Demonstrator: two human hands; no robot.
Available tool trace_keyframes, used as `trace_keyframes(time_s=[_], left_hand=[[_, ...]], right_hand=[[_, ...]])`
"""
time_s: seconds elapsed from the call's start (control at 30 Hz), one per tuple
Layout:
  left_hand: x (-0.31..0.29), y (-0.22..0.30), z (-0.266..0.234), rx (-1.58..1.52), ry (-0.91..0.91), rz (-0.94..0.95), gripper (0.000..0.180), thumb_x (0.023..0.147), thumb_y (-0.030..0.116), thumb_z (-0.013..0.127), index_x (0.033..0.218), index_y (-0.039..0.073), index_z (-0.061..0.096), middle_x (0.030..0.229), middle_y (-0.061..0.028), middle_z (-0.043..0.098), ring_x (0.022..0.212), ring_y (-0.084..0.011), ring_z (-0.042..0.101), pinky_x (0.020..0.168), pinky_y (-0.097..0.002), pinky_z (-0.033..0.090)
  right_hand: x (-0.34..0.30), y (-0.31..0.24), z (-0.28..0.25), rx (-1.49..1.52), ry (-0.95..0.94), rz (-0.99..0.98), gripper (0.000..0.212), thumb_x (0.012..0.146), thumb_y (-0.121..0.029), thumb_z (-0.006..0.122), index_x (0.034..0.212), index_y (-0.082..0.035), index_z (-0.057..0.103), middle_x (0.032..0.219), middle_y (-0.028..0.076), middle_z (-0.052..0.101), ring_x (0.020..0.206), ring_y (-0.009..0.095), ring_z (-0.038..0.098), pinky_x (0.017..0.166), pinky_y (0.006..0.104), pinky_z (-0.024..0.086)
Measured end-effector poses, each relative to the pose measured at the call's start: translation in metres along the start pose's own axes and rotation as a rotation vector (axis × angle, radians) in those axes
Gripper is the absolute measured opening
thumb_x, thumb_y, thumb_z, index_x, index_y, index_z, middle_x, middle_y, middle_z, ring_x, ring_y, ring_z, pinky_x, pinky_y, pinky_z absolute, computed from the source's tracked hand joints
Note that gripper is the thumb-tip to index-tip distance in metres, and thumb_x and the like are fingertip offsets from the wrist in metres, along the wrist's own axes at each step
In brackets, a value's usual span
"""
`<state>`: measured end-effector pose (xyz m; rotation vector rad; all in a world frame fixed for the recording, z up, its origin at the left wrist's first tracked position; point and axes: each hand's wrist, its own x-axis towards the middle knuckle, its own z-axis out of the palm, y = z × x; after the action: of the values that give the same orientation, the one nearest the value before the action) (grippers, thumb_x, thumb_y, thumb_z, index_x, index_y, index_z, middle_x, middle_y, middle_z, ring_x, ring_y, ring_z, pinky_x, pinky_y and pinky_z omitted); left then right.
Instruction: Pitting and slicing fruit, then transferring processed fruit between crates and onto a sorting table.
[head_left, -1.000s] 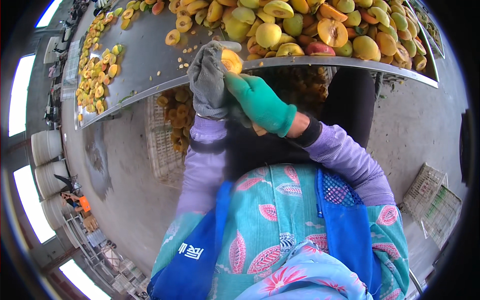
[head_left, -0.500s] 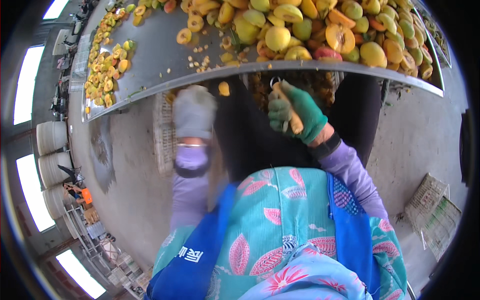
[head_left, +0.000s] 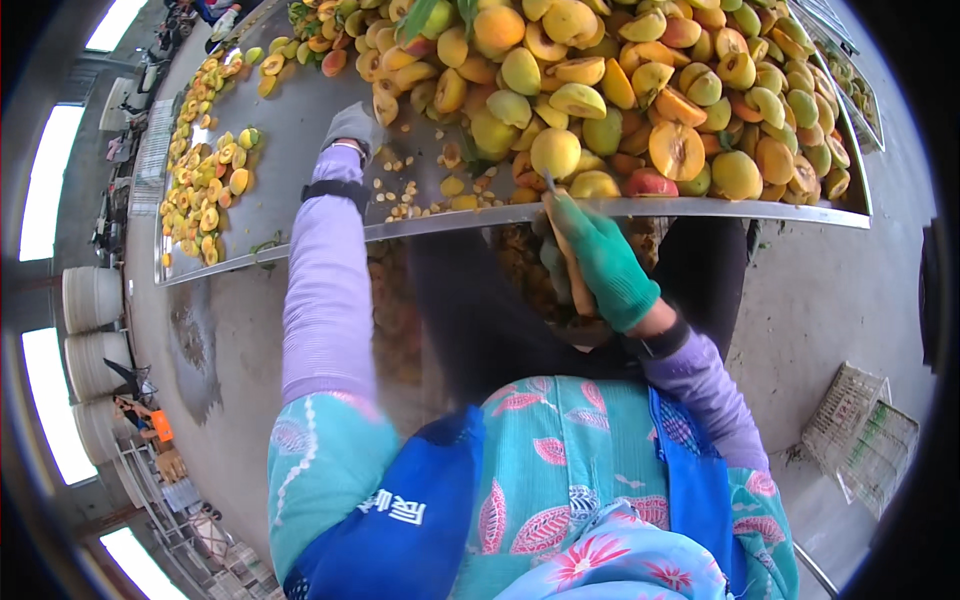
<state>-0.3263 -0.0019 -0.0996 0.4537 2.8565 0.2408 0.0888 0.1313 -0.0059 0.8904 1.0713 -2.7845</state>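
My left hand (head_left: 353,128), in a pale grey glove, is stretched over the metal table (head_left: 300,160), right beside a peach half (head_left: 384,104). Its fingers are partly hidden, so whether they grip anything is unclear. At the table's near edge, my right hand (head_left: 605,262) wears a green glove and is closed round the wooden handle of a loop tool (head_left: 566,240). The tool's thin metal end points toward the fruit. A large heap of yellow and orange peaches (head_left: 555,155), some whole and some halved, lies beyond that hand.
Peach halves (head_left: 220,180) spread along the table's left side. Small pale pieces (head_left: 405,195) lie near the edge. A container of fruit pieces (head_left: 520,265) sits below the table, between my legs. White crates (head_left: 850,425) stand on the floor at right.
My left hand has moved from below the table edge up and forward over the table. The fruit piece seen between my hands is gone from there. My right hand still holds the loop tool.
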Motion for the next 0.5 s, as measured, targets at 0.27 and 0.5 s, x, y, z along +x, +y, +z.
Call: trace_keyframes(time_s=[0.27,0.5], left_hand=[[-0.251,0.089,-0.062,-1.262,-0.086,0.233,0.043,0.089,0.039,0.049,0.101,-0.002,0.059,0.087,-0.0097,0.063,0.078,-0.0178,0.061,0.074,-0.0269,0.051],[-0.294,0.108,-0.034,-1.830,-0.219,0.232,0.054,0.095,0.043,0.031,0.098,-0.003,0.060,0.083,-0.0112,0.061,0.078,-0.0189,0.058,0.074,-0.0292,0.049]], right_hand=[[0.050,0.008,0.047,-1.253,-0.022,-1.020,0.035,0.090,-0.035,0.049,0.085,-0.001,0.052,0.059,0.022,0.055,0.056,0.041,0.056,0.049,0.0479,0.044],[0.019,0.025,0.042,-1.076,-0.004,-0.919,0.041,0.092,-0.039,0.043,0.098,0.002,0.050,0.068,0.022,0.059,0.060,0.040,0.059,0.053,0.0479,0.045]])
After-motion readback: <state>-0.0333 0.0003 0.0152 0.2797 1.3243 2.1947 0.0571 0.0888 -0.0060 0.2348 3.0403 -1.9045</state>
